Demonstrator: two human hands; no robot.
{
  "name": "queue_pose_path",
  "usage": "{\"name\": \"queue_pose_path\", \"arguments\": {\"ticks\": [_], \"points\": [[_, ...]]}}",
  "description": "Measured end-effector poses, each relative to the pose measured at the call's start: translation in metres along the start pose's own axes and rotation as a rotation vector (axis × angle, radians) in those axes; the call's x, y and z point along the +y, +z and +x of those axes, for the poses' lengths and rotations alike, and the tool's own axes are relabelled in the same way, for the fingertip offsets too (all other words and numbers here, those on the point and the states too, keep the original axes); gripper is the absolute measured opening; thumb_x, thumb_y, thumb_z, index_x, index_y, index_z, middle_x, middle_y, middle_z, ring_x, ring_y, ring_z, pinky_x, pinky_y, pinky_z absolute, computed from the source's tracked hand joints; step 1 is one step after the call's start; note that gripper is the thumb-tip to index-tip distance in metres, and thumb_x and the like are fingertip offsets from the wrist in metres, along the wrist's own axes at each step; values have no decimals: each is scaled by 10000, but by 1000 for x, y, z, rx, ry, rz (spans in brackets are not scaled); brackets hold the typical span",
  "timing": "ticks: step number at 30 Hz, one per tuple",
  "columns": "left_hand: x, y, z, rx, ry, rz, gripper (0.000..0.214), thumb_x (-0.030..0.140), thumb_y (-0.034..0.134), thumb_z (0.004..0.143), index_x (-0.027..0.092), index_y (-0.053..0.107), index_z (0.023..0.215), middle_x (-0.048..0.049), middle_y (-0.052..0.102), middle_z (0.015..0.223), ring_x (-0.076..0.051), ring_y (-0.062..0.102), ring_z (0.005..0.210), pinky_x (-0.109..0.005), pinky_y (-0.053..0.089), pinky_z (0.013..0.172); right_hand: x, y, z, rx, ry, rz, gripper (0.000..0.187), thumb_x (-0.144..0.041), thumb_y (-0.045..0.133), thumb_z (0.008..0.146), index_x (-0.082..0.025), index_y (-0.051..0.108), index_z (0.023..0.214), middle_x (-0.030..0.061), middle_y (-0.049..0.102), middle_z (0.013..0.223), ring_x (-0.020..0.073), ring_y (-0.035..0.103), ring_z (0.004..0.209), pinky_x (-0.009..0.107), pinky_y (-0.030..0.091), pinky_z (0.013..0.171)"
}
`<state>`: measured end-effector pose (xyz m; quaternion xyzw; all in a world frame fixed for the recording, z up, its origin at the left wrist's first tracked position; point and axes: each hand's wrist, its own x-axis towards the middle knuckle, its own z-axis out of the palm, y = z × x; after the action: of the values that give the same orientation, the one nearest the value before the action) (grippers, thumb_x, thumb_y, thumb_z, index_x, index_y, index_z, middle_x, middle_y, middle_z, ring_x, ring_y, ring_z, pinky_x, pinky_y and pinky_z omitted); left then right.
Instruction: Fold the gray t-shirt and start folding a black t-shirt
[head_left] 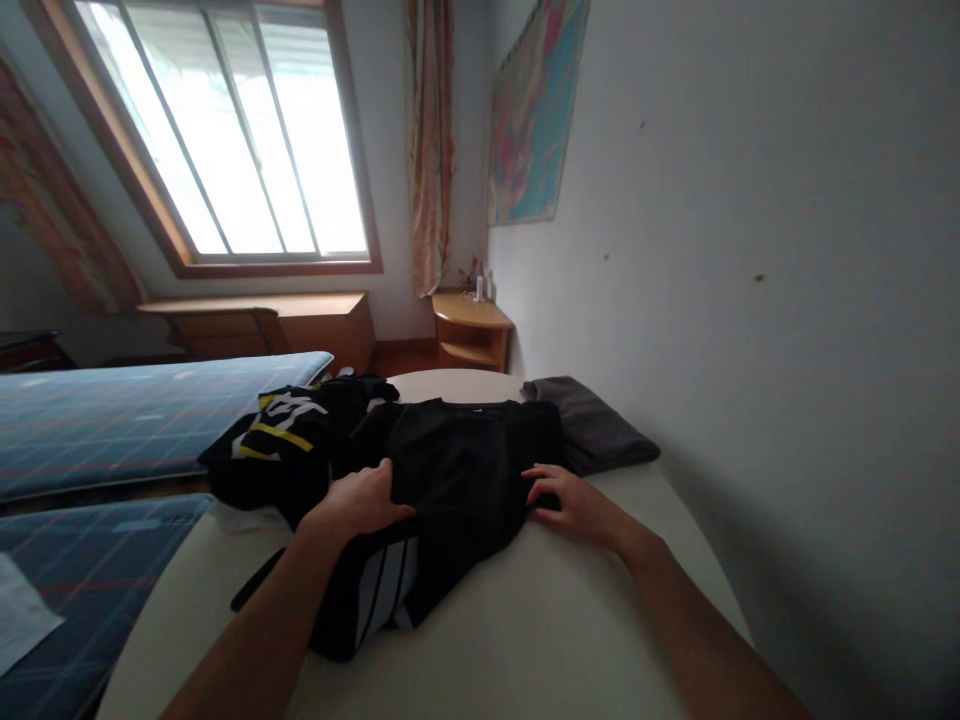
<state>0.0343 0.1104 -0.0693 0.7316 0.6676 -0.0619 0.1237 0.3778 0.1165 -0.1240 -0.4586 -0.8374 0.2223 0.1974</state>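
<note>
A black T-shirt (457,460) lies spread on a round cream table (517,620), its collar at the far side and a grey striped panel at its lower left. My left hand (364,503) rests on the left side of the shirt, thumb stretched out and apart from the fingers, which are partly hidden. At the shirt's right edge, my right hand (566,503) touches the cloth with bent, separated fingers. A black garment with yellow and white print (281,425) lies bunched left of the shirt. A folded dark grey cloth (600,425) sits at the right, beside the shirt.
Blue plaid mattresses (150,420) stand left of the table, with a white item (22,610) on the nearer one. A white wall (750,400) runs along the right. Beyond the table are a corner shelf (472,312) and a wooden desk (322,310) under the window.
</note>
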Motion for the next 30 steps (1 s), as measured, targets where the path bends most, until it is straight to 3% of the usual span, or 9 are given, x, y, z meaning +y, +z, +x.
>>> {"name": "queue_pose_path", "arguments": {"ticks": [3, 5, 10, 12, 14, 17, 21, 26, 30], "points": [[-2, 9, 5, -82, 153, -83, 595, 199, 654, 772, 122, 447, 1325, -174, 713, 1113, -295, 717, 969, -311, 518, 743, 0, -4, 2, 136, -15, 35, 102, -264, 628, 873, -225, 712, 916, 68, 707, 1117, 225, 647, 1056, 377, 483, 953], [-3, 9, 7, -24, 182, -71, 592, 119, 605, 783, 119, 425, 1347, -172, 714, 1099, -290, 714, 986, -312, 510, 767, -1, -9, 3, 285, -3, 16, 138, -298, 595, 900, -231, 708, 945, 46, 713, 1013, 212, 652, 973, 355, 487, 903], [-7, -13, 8, 491, -102, -145, 336, 248, 504, 945, 194, 471, 1275, -119, 717, 1072, -298, 706, 994, -349, 500, 806, 2, -25, 0, 775, 178, -146, 323, -468, 544, 919, -227, 755, 956, 57, 675, 819, 227, 630, 769, 348, 478, 743], [-9, -22, 9, 679, -180, -223, 253, 284, 504, 957, 217, 502, 1200, -83, 719, 1063, -278, 705, 972, -331, 501, 786, 3, -28, -1, 868, 302, -122, 381, -514, 531, 917, -220, 756, 1007, 29, 638, 670, 207, 594, 604, 328, 455, 624], [-11, -26, 9, 745, -177, -278, 195, 289, 507, 955, 224, 519, 1139, -60, 721, 1044, -254, 706, 940, -310, 499, 761, 4, -26, -1, 877, 355, -46, 386, -499, 510, 930, -215, 734, 1065, 19, 648, 635, 209, 618, 582, 320, 465, 604], [-7, -23, 7, 633, -121, -304, 245, 349, 530, 943, 213, 522, 1145, -66, 722, 1047, -242, 709, 927, -292, 497, 735, 6, -16, 2, 798, 267, 19, 385, -405, 489, 937, -202, 644, 1224, 76, 743, 938, 242, 709, 850, 356, 533, 781], [3, -18, -2, 335, -149, -126, 525, 556, 570, 877, 164, 530, 1223, -152, 723, 1051, -340, 703, 975, -368, 504, 766, 15, -1, 6, 612, 89, -34, 665, -357, 571, 883, -196, 366, 1495, 130, 534, 1444, 263, 538, 1298, 433, 439, 1078], [10, -13, -6, 122, -155, -37, 794, 629, 554, 839, 90, 447, 1412, -242, 692, 1149, -400, 661, 1094, -416, 494, 827, 27, 0, 7, 564, 156, -230, 507, -252, 588, 850, -178, 546, 1350, 121, 637, 1296, 286, 565, 1224, 460, 437, 1072], [17, -7, -2, 144, -111, -80, 1131, 580, 608, 826, 39, -45, 1575, -271, 658, 1224, -404, 648, 1127, -421, 477, 864, 28, -6, 5, 585, 274, -339, 387, -259, 622, 848, -183, 631, 1228, 109, 689, 1193, 298, 621, 1091, 448, 494, 969]]}}
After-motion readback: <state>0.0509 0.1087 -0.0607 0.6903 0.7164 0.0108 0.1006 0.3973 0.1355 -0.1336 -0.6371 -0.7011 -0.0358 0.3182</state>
